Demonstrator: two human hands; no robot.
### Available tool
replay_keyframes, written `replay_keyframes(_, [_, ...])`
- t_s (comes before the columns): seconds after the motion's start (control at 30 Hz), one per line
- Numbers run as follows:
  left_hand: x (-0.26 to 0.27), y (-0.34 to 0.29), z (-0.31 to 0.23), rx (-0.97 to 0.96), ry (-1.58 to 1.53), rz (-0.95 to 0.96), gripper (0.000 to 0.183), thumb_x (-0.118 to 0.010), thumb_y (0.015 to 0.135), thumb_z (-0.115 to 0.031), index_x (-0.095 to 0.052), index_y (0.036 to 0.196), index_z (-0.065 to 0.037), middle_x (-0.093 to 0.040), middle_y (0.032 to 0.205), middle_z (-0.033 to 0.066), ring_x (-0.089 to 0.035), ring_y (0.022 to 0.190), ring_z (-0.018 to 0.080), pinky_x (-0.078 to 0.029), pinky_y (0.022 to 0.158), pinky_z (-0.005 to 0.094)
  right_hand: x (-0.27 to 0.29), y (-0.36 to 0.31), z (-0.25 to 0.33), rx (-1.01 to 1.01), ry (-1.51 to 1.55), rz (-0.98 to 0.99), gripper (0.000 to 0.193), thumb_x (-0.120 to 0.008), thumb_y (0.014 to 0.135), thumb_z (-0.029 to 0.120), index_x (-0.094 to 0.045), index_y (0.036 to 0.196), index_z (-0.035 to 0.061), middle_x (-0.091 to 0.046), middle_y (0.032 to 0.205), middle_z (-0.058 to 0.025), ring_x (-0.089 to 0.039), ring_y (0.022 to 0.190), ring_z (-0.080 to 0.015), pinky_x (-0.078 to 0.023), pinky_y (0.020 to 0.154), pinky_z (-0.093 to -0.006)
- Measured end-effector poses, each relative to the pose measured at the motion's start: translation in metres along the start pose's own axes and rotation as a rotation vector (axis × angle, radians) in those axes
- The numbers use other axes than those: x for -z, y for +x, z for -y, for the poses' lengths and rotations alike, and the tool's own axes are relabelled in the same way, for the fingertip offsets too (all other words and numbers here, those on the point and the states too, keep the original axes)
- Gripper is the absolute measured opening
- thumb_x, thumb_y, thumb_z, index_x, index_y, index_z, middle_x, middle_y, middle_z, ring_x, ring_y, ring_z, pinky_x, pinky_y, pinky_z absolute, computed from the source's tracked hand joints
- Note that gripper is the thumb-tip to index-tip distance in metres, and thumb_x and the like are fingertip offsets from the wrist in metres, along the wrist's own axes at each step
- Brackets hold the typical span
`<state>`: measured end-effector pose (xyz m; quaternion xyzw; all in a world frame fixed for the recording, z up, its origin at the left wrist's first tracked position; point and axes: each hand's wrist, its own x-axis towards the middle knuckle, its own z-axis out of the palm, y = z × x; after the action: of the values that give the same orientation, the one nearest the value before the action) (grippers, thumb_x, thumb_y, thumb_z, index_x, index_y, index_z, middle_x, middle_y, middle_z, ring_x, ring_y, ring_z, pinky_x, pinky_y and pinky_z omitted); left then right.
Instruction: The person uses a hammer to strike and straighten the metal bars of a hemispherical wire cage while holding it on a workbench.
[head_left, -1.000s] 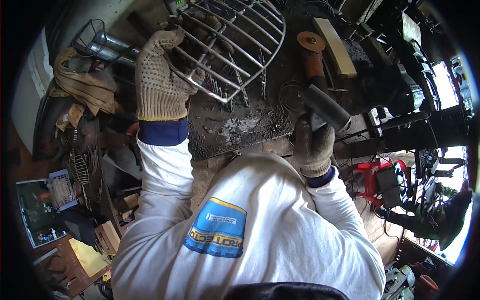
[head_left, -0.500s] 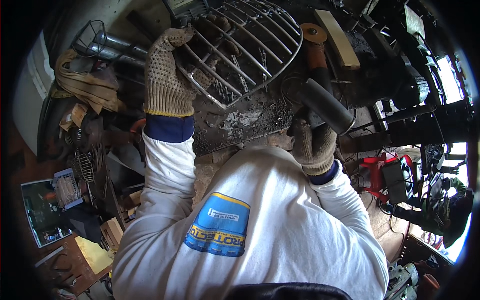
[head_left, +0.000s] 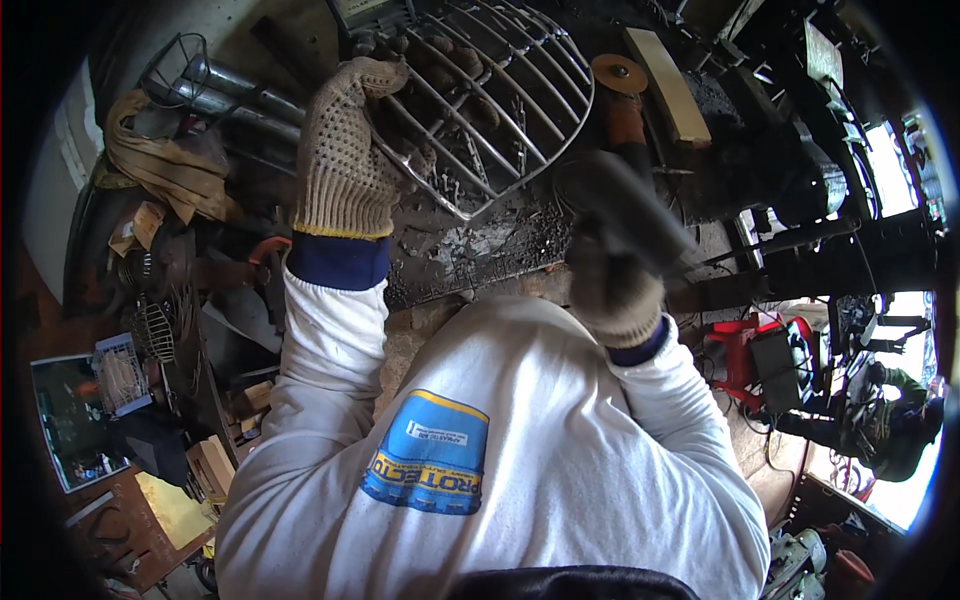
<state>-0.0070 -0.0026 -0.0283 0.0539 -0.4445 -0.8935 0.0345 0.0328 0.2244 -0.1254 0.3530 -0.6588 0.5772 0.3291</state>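
My left hand [head_left: 352,140], in a knitted glove with a yellow cuff edge, is closed on the near-left rim of a metal grille [head_left: 537,152]. The grille is a rounded, pointed frame with several parallel bars; glove fingers show between the bars beneath it. My right hand [head_left: 615,290], gloved too, is closed round a thick dark cylindrical tool [head_left: 640,215]. Motion smears the tool and the glove, and no handle shows. The tool is to the right of the grille, apart from it.
An angle grinder with an orange disc [head_left: 619,74] lies on the dirty workbench [head_left: 470,250] beyond the tool. Beside it is a wooden strip [head_left: 668,88]. A brown cloth [head_left: 165,160] is at the left. At the far right are a red stool [head_left: 735,350] and a person [head_left: 900,425].
My right hand and the dark tool have moved slightly left and are now blurred. My left hand has shifted a little right, and the grille has turned slightly in its grip.
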Motion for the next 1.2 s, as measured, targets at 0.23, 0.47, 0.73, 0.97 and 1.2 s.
replay_keyframes(0.23, [-0.005, 0.001, 0.003, 0.05, -0.061, -0.062, 0.021, -0.059, 0.081, -0.014, -0.068, 0.095, 0.0, -0.073, 0.092, 0.0145, -0.073, 0.077, 0.0232, -0.061, 0.066, 0.0315, 0.016, -0.004, -0.008, -0.207, -0.166, 0.151, 0.029, -0.064, 0.092, 0.019, -0.054, 0.108, -0.0031, -0.063, 0.084, -0.0126, -0.062, 0.068, -0.0209, -0.057, 0.065, -0.0317])
replay_keyframes(0.47, [0.007, 0.018, -0.007, 0.032, -0.11, 0.085, 0.022, -0.062, 0.081, -0.012, -0.065, 0.099, 0.0, -0.071, 0.091, 0.0145, -0.071, 0.078, 0.0244, -0.061, 0.065, 0.035, 0.005, -0.012, -0.006, -0.398, 0.404, -0.237, 0.029, -0.066, 0.089, 0.015, -0.06, 0.112, -0.0011, -0.066, 0.101, -0.0147, -0.065, 0.085, -0.0231, -0.054, 0.075, -0.031])
replay_keyframes(0.73, [0.015, 0.008, -0.001, -0.166, -0.021, -0.026, 0.031, -0.061, 0.08, -0.009, -0.065, 0.107, 0.005, -0.071, 0.099, 0.0189, -0.071, 0.09, 0.0295, -0.063, 0.077, 0.0426, -0.002, 0.017, 0.002, -0.041, -0.07, 0.061, 0.042, -0.052, 0.083, -0.009, -0.06, 0.124, -0.0049, -0.067, 0.114, -0.0195, -0.069, 0.098, -0.0278, -0.053, 0.084, -0.0332])
replay_keyframes(0.97, [-0.004, 0.001, -0.002, -0.041, -0.105, 0.013, 0.027, -0.064, 0.08, -0.012, -0.066, 0.102, 0.002, -0.07, 0.094, 0.017, -0.071, 0.085, 0.0276, -0.062, 0.073, 0.0407, 0.01, 0.013, 0.014, -0.188, 0.021, 0.054, 0.022, -0.062, 0.083, -0.002, -0.058, 0.105, 0.0002, -0.065, 0.1, -0.0145, -0.067, 0.084, -0.0266, -0.055, 0.075, -0.0344])
replay_keyframes(1.2, [-0.001, 0.008, 0.004, -0.064, 0.049, -0.02, 0.028, -0.067, 0.078, -0.017, -0.066, 0.099, 0.001, -0.07, 0.092, 0.0163, -0.071, 0.085, 0.0257, -0.06, 0.065, 0.0389, 0.009, -0.002, 0.008, -0.328, -0.243, 0.019, 0.007, -0.064, 0.084, 0.002, -0.058, 0.086, 0.0005, -0.065, 0.086, -0.0129, -0.065, 0.078, -0.0239, -0.053, 0.074, -0.0358])
